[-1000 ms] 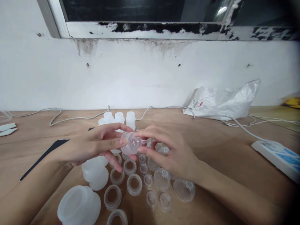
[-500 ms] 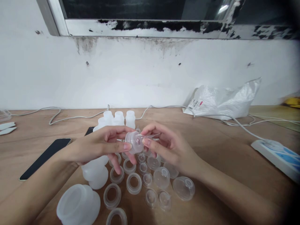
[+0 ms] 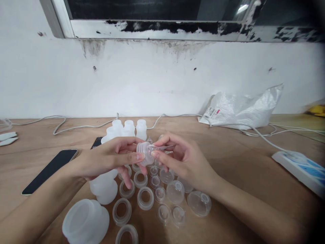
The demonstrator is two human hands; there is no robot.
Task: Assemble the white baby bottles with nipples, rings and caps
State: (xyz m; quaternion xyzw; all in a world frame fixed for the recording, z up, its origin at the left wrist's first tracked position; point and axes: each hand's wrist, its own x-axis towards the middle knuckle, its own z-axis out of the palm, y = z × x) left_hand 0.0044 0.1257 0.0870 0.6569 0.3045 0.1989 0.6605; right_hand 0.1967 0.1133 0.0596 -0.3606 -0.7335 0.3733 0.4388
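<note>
My left hand [image 3: 119, 156] grips a translucent screw ring [image 3: 142, 152] of a baby bottle between thumb and fingers. Pinched in my right hand [image 3: 177, 156] is a clear bottle teat [image 3: 152, 149], its base against the ring's right side; a thin clear tip sticks out rightward past the fingers. How far the teat sits inside the ring I cannot tell. Below my hands, several loose rings [image 3: 122, 212] lie in rows, with clear teats [image 3: 159, 194] beside them and clear domed caps [image 3: 175, 192] farther right.
White bottles [image 3: 141, 129] stand behind my hands; more bottles [image 3: 85, 220] are at front left. A phone [image 3: 49, 172] lies by my left forearm, another dark device [image 3: 96, 142] behind it. At right are a power strip [image 3: 299, 169], cable [image 3: 264, 137] and plastic bag [image 3: 241, 108].
My right thumb and fingers have shifted slightly left, closer to the ring, with the teat pressed against it. My left hand holds nearly the same place.
</note>
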